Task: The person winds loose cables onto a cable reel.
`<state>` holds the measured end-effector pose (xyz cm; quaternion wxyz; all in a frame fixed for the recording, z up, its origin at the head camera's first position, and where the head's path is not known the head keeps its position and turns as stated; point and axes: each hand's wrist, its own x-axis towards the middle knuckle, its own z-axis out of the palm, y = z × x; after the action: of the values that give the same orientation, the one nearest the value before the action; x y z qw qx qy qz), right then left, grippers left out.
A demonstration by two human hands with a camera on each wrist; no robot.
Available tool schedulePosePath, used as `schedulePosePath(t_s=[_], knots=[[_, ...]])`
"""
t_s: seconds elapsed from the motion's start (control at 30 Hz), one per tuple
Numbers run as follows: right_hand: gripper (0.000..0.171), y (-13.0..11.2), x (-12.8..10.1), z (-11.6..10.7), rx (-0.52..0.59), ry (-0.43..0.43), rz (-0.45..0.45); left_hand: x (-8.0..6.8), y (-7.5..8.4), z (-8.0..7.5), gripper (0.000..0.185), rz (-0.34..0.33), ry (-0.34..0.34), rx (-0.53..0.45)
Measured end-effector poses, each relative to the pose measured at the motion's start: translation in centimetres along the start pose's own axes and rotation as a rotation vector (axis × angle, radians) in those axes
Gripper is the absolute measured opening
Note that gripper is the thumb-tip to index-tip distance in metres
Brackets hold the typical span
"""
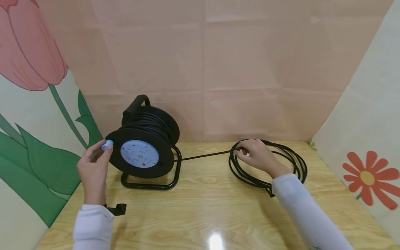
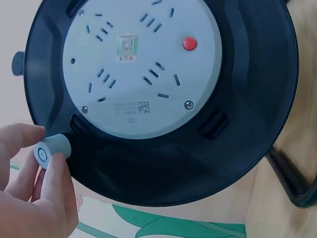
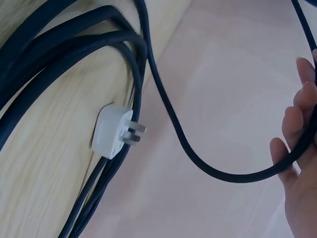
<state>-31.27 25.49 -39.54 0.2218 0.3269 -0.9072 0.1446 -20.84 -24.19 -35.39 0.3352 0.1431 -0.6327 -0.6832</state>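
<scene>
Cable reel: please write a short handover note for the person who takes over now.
Left hand: fingers pinch the grey crank knob on the cable reel.
Right hand: fingers curled round the black cable at the loose coil.
The reel stands at table left; the coil with the white plug lies right.
Done: much cable is on the drum.
Left: the coil is probably to be wound in.

Lighting's pretty even and bright, soft overall, coming from overhead: there's a white glare spot on the glossy desk [image 1: 215, 239] at the bottom centre of the head view. Shadows are faint and soft. The head view bends a bit at the edges. Both wrist views look washed out, slightly hazy and soft.
</scene>
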Motion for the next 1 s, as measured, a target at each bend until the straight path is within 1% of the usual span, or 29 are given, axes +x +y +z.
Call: schedulePosePath(t_s=[0.07, 0.17, 0.2, 0.27, 0.3, 0.37, 0.43, 0.5, 0.57, 0.7, 0.83, 0.93, 1.0], knots=[[0.013, -0.2, 0.3, 0.0, -0.022, 0.012, -0.008, 0.0, 0.1, 0.1, 0.036, 0.026, 0.000, 0.020], [0.015, -0.4, 0.8, 0.1, -0.032, 0.043, -0.007, -0.1, 0.5, 0.3, 0.036, 0.045, -0.001, 0.042], [0.015, -0.4, 1.0, 0.2, -0.026, 0.052, 0.006, -0.2, 0.6, 0.4, 0.035, 0.057, -0.002, 0.047], [0.021, -0.4, 1.3, 0.2, 0.003, 0.059, 0.053, -0.3, 0.8, 0.7, 0.035, 0.069, -0.001, 0.061], [0.023, -0.5, 1.4, 0.3, 0.024, 0.065, 0.074, -0.4, 0.9, 0.8, 0.035, 0.087, 0.001, 0.079], [0.028, -0.6, 1.8, 0.5, 0.051, 0.061, 0.109, -0.6, 0.9, 1.1, 0.034, 0.137, 0.005, 0.110], [0.027, -0.9, 2.2, 0.7, 0.074, 0.059, 0.109, -0.8, 1.0, 1.4, 0.033, 0.189, 0.009, 0.140], [0.021, -1.2, 2.6, 0.8, 0.080, 0.063, 0.077, -0.9, 1.2, 1.7, 0.032, 0.265, 0.008, 0.182], [0.016, -1.5, 2.9, 0.9, 0.078, 0.065, 0.035, -1.1, 1.4, 2.0, 0.030, 0.330, -0.003, 0.198], [0.017, -2.1, 3.3, 0.9, 0.038, 0.081, -0.008, -1.4, 2.0, 2.6, 0.026, 0.424, -0.038, 0.233], [0.020, -2.6, 3.4, 1.0, -0.013, 0.107, 0.014, -1.8, 2.5, 3.0, 0.023, 0.471, -0.066, 0.253], [0.020, -2.9, 3.5, 1.3, -0.016, 0.120, 0.043, -2.0, 2.7, 3.3, 0.023, 0.488, -0.085, 0.266], [0.019, -3.0, 3.7, 1.6, -0.001, 0.125, 0.044, -2.1, 2.8, 3.4, 0.023, 0.493, -0.097, 0.272]])
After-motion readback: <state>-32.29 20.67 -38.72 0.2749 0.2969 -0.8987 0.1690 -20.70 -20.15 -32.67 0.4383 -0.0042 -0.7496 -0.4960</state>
